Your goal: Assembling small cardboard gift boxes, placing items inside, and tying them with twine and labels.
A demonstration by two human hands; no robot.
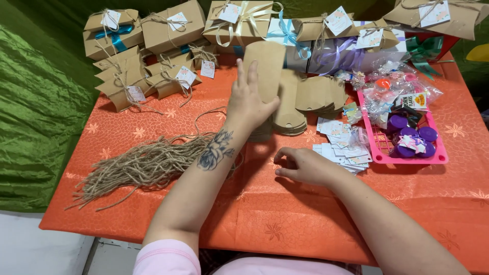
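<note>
- Fingers of the left hand close around a flat kraft-paper pillow box, lifting it upright above a stack of flat box blanks on the orange tablecloth.
- Curled loosely, not gripping anything, the right hand rests on the cloth just left of a pile of small printed tags.
- A flower tattoo marks the left forearm, which crosses above the near end of a bundle of cut jute twine lying at the left of the table.
- More flat blanks fan out behind the raised box, touching one another.
- Finished kraft gift boxes, tied with twine or with blue, cream and lilac ribbon and carrying tags, line the far edge.
- A pink plastic tray at the right holds purple round containers and clear packets of small trinkets.
- Green fabric drapes the area left of the table.
</note>
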